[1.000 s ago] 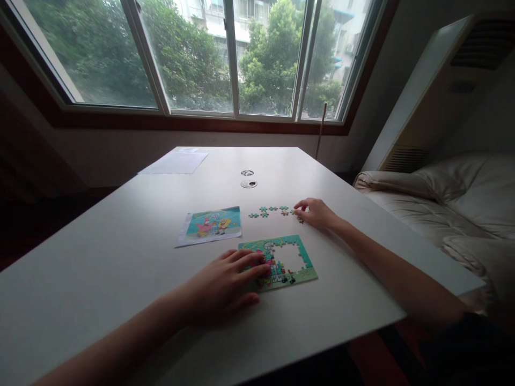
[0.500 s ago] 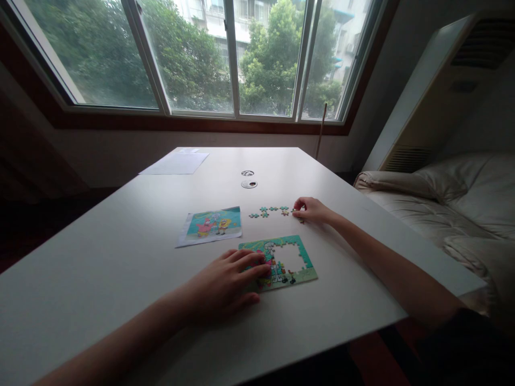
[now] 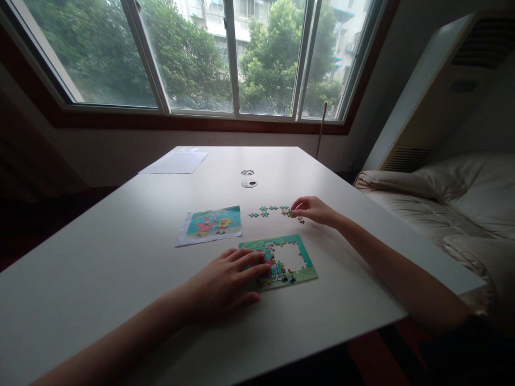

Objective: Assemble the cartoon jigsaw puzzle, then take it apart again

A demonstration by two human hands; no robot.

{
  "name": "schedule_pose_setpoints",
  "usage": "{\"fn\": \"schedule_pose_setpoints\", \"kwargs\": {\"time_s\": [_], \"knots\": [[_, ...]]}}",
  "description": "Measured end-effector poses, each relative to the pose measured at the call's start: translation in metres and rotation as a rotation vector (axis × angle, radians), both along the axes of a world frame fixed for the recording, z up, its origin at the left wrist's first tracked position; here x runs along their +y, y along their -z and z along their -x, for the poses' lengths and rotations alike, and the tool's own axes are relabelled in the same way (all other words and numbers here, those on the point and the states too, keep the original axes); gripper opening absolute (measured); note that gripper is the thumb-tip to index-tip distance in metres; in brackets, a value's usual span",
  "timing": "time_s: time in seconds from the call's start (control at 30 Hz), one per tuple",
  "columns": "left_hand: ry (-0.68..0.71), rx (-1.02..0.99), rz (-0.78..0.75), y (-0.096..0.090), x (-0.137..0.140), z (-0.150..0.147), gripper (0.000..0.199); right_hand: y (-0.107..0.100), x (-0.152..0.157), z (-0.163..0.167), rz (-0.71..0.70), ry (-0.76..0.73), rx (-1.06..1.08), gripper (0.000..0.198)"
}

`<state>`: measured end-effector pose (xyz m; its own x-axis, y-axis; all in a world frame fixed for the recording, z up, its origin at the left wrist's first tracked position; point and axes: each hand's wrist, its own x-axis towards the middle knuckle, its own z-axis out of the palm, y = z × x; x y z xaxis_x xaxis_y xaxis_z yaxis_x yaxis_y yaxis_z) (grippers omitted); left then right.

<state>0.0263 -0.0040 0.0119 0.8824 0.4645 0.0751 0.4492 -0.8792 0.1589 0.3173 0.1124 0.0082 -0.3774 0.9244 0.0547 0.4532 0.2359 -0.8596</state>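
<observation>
A cartoon jigsaw puzzle (image 3: 308,272) lies flat on the white table, with a gap in its right half that shows white. My left hand (image 3: 231,276) rests on the puzzle's left side, fingers stretched out, covering part of the picture. Behind the puzzle, loose puzzle pieces (image 3: 264,213) are spread in a loose row. At the right end of that row my right hand (image 3: 316,210) has thumb and forefinger pinched on a small puzzle piece (image 3: 290,213), partly hidden by the fingertips. Another piece (image 3: 301,220) lies just beneath this hand.
A printed cartoon picture sheet (image 3: 213,222) lies left of the loose pieces. Farther back are two round discs (image 3: 249,183) and white paper (image 3: 175,162) at the table's far left. A pale sofa (image 3: 434,198) stands along the right, below a tall white appliance (image 3: 434,80).
My right hand has shifted slightly left with its fingertips, toward the neighbouring pieces, uncovering the piece beneath it. My left hand and the puzzle have stayed put.
</observation>
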Motion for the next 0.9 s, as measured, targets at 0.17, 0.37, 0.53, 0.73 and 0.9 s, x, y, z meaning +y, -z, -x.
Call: {"fn": "schedule_pose_setpoints", "kwargs": {"time_s": [0.17, 0.37, 0.53, 0.73, 0.9], "knots": [[0.001, -0.012, 0.0, 0.0006, 0.0, 0.0002, 0.047, 0.0007, -0.0026, -0.0006, 0.038, -0.023, 0.009, 0.018], [0.0, -0.017, -0.005, 0.002, 0.0008, -0.0001, 0.047, 0.0023, -0.0033, -0.0019, 0.021, -0.026, -0.018, 0.018], [0.003, -0.02, -0.005, 0.0024, 0.001, -0.0004, 0.047, 0.0028, -0.0029, -0.003, -0.059, -0.062, -0.128, 0.019], [-0.002, -0.012, -0.009, 0.0013, -0.0009, -0.0001, 0.047, 0.0063, -0.0068, 0.0031, -0.283, -0.068, -0.371, 0.018], [-0.004, 0.001, -0.023, 0.0002, -0.0013, 0.0005, 0.047, 0.002, -0.0051, -0.0042, -0.383, -0.051, -0.431, 0.02]]}}
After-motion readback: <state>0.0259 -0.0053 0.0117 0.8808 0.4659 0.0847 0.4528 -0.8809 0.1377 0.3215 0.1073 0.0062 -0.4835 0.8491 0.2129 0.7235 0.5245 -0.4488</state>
